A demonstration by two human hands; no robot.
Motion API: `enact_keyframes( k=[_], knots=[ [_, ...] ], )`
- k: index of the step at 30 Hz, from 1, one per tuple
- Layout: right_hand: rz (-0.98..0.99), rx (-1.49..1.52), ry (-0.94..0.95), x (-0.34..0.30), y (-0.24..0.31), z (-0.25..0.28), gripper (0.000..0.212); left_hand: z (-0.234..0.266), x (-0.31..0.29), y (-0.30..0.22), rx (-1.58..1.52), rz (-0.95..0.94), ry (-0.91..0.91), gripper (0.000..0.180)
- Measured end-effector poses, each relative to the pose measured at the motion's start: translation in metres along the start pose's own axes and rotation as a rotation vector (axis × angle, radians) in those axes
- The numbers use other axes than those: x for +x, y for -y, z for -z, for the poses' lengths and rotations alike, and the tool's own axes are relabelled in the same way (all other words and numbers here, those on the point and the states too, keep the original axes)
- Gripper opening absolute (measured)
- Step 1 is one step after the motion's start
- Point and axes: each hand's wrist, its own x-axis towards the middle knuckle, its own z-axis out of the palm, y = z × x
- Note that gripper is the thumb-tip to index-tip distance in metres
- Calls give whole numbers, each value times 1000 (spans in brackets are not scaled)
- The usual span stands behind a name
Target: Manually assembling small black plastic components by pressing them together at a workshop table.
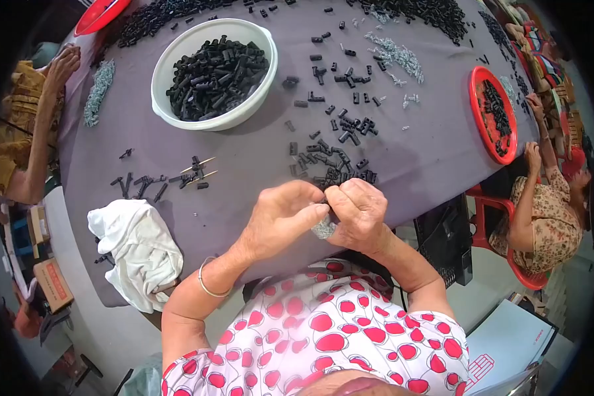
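My left hand (287, 218) and my right hand (358, 210) meet at the near edge of the table. Their fingers are pinched together around something small and dark, mostly hidden by the fingertips. Just below them shows a small clump of pale grey, silvery bits (323, 229). Right beyond my fingers lies a heap of short black plastic tube pieces (336, 165), some of them T-shaped. Farther off, a white bowl (168, 112) is filled with similar black pieces. Silvery small parts (399, 56) lie scattered at the far right of the loose pieces.
A crumpled white cloth (138, 251) lies at the table's left corner, near black pieces and thin wooden sticks (203, 177). On the right stands a red tray (476, 109) holding black parts. Other people sit along the left and right sides. Black piles line the far edge.
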Motion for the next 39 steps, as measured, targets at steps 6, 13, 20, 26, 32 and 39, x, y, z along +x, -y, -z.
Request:
enact_keyframes(
  k=[6, 13, 20, 26, 32, 39],
  knots=[
    [15, -26, 57, -6, -2, 7, 27, -3, 2, 3, -38, 10, 14, 18],
    [-81, 88, 72, 0, -27, 39, 38, -2, 1, 5, -182, 25, 27, 13],
    [-325, -44, 8, 7, -82, 54, 40, -6, 4, 5, -84, -12, 31, 11],
    [-31, -225, 266, 11, -82, 37, 38, -5, 5, 6, -121, 8, 32, 9],
    [-109, -94, 149, -11, -84, 53, 37, -5, 3, 5, -68, -2, 31, 9],
    [29, -181, 298, 17, -73, 32, 35, -4, 5, 3, -168, -31, -34, 13]
  ],
)
